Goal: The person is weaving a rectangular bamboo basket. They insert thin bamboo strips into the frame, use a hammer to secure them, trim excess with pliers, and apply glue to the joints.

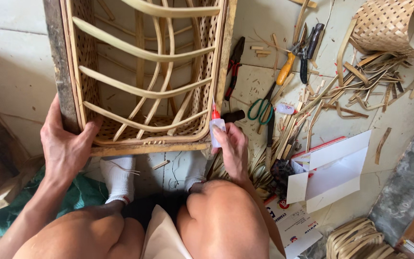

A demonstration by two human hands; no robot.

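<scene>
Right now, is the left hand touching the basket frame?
Touching. Head view: left hand grips the basket frame at its near-left corner, thumb over the edge.

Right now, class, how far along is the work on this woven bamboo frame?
Done: the woven bamboo frame already has woven sides and curved ribs fitted across it. In hand: the left hand grips its lower corner, while the right hand holds a red-tipped glue bottle at the opposite corner. Left: whether any joints are glued cannot be told; loose bamboo strips and scissors lie alongside.
</scene>
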